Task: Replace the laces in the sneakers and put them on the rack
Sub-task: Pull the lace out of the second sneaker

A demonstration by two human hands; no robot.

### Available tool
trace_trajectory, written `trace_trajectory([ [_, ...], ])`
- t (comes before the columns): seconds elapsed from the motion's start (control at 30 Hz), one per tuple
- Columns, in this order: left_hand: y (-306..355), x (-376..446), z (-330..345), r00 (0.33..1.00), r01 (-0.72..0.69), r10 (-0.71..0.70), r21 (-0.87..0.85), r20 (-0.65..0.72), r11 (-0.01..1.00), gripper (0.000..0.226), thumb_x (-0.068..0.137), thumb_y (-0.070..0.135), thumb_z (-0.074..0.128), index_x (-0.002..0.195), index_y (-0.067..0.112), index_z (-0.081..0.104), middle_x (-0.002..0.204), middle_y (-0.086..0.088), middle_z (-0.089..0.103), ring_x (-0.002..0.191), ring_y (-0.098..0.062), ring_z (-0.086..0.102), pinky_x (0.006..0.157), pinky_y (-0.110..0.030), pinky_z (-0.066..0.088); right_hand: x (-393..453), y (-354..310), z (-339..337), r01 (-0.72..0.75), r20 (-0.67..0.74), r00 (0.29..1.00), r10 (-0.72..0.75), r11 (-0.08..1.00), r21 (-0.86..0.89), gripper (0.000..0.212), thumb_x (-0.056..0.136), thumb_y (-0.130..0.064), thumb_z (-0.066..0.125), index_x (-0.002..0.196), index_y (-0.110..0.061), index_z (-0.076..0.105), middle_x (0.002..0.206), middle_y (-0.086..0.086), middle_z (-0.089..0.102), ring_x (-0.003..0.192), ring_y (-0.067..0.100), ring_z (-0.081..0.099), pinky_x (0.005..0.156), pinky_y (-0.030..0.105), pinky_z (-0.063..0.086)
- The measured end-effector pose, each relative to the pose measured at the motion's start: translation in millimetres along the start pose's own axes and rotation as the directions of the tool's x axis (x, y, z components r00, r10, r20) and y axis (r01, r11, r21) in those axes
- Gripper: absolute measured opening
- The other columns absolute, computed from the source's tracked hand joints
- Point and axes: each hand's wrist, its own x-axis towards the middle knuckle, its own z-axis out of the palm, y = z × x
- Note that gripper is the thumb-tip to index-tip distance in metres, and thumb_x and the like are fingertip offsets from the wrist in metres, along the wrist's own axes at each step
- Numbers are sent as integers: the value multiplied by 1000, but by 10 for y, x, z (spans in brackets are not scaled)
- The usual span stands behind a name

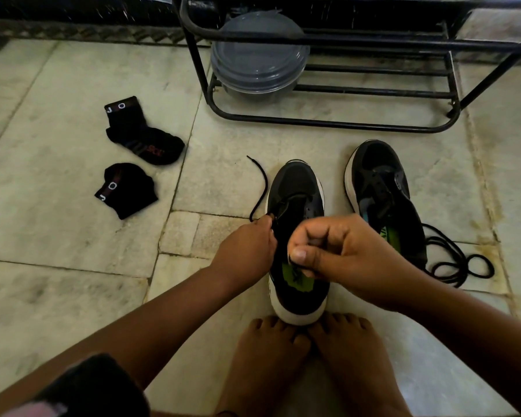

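A black sneaker with a white sole (295, 188) stands on the floor in front of my bare feet, toe pointing away. My left hand (247, 248) pinches a black lace (260, 188) at the shoe's left eyelets; its free end curls out to the left. My right hand (337, 251) hovers over the shoe's opening and pinches the lace's other end between thumb and fingers. A second black sneaker (382, 194) lies to the right, with no lace in it. A loose black lace (454, 260) lies coiled beside its heel. The black metal rack (343, 121) stands behind.
Two black socks (145, 136) (127, 189) lie on the marble floor at the left. A grey lidded plastic container (259, 55) sits on the rack's lower left bars. My bare feet (307, 356) touch the near shoe's heel.
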Motion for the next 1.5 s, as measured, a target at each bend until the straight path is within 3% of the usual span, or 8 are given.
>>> trace_trajectory([
  [0.13, 16, -2, 2, 1000, 4, -4, -3, -22, 1000, 32, 100, 19, 34, 127, 8, 47, 103, -12, 64, 87, -25, 60, 65, -28, 37, -22, -32, -88, -102, 200, 962, 187, 923, -371, 22, 90, -16, 60, 71, -29, 60, 59, -22, 57, 60, -5, 55, 61, 8, 42],
  [0.27, 14, -2, 7, 1000, 7, -7, 2, -25, 1000, 32, 100, 19, 34, 128, 8, 46, 102, -12, 64, 83, -24, 60, 64, -28, 37, -62, -101, -115, -151, 281, 919, 277, 905, -399, 23, 90, -20, 59, 70, -31, 58, 63, -21, 59, 64, -5, 56, 64, 10, 44],
  [0.47, 26, -4, -3, 1000, 12, -12, -10, 8, 1000, 30, 100, 18, 34, 124, 7, 48, 99, -13, 63, 70, -15, 47, 62, -28, 37, 88, 187, -201, -225, -266, 963, 52, 699, -679, 17, 91, -39, 53, 98, -25, 59, 95, -9, 57, 86, 8, 55, 78, 29, 49],
  [0.63, 33, 2, -2, 999, 37, -37, -27, 21, 999, 27, 99, 18, 34, 118, 7, 50, 89, -8, 60, 70, -16, 48, 63, -32, 42, 223, 375, -213, -393, -299, 916, 268, 439, -808, 51, 85, -58, 54, 116, -18, 54, 99, 0, 63, 87, 18, 62, 74, 36, 55],
  [0.8, 25, 4, 6, 999, 33, -32, -18, 15, 999, 27, 99, 18, 34, 117, 7, 50, 88, -9, 61, 67, -16, 49, 62, -31, 42, 197, 444, -170, -357, -291, 934, 207, 535, -766, 24, 94, -39, 51, 93, -18, 61, 79, -2, 60, 74, 18, 60, 68, 33, 53],
  [1.0, 27, 15, 22, 1000, 24, -24, -19, 1, 1000, 27, 99, 17, 35, 119, 6, 50, 78, -1, 53, 66, -14, 47, 60, -29, 38, 185, 457, -128, -329, -272, 944, 187, 576, -748, 22, 95, -39, 47, 98, -19, 54, 90, -3, 57, 80, 16, 56, 71, 33, 50],
  [1.27, 22, 27, 45, 999, 43, -43, -10, -5, 999, 31, 100, 18, 34, 124, 7, 49, 82, -4, 56, 68, -15, 48, 62, -30, 41, 199, 546, -32, -371, -224, 908, 353, 434, -821, 36, 97, -52, 34, 102, -16, 39, 78, 0, 54, 70, 19, 54, 62, 33, 47],
  [1.5, -13, 4, 48, 1000, 19, -19, -8, 5, 1000, 29, 100, 18, 34, 122, 8, 49, 80, -1, 55, 69, -17, 53, 63, -33, 46, 202, 396, -75, -76, 64, 958, 280, 463, -883, 23, 103, -36, 25, 106, -20, 41, 67, -5, 42, 56, 8, 42, 57, 24, 44],
])
